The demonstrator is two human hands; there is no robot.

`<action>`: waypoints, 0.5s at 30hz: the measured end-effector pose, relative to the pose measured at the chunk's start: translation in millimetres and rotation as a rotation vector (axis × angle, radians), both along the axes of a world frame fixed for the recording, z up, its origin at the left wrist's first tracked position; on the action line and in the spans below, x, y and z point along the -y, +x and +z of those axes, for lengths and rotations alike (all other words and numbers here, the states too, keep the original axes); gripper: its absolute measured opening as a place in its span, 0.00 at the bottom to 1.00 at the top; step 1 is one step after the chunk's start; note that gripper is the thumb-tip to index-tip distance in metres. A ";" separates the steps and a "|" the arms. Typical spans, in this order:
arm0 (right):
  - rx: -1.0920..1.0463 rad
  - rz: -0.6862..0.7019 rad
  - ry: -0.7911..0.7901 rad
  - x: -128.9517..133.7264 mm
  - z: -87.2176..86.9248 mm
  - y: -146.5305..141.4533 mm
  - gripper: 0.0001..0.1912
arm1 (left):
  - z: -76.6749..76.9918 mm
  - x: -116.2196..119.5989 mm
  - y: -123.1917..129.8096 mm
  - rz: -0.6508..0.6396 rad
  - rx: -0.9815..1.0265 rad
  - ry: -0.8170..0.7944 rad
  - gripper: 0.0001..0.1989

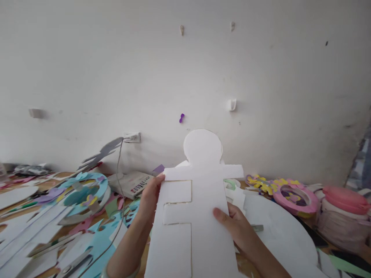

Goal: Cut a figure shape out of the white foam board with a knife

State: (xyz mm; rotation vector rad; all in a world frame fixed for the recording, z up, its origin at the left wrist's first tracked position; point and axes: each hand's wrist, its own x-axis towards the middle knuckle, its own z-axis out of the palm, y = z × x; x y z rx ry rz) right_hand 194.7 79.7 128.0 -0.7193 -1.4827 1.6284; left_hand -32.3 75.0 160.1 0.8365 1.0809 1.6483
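Both hands hold up a white board (207,216), likely foam or card, over the cluttered table. A round head shape tops it, with a short arm jutting out at the right. Brownish cut lines run through its left half, outlining squared shapes. My left hand (152,195) is closed on the upper left edge, its thumb at the corner. Lower down, my right hand (232,222) grips the right edge with the thumb on the front face; its other fingers are mostly behind the board. Another white piece shows partly behind the board near the neck.
Left of me lie a blue decorated ring (98,189), paper scraps, scissors (77,264) and a keypad device (131,183). A grey cord (118,166) runs from the wall socket (132,137). At right are a large white sheet (281,227), a pink ring (295,199) and a pink-lidded jar (342,216).
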 end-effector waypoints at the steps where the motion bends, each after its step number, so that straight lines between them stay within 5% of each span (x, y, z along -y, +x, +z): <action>1: 0.000 -0.001 0.001 -0.3 -0.6 -0.1 0.25 | 0.1 0.1 1.7 0.014 0.004 0.018 0.26; 15: -0.013 -0.016 -0.023 2.7 -2.4 -3.0 0.26 | 19.8 18.1 3.6 -0.122 -0.033 0.122 0.29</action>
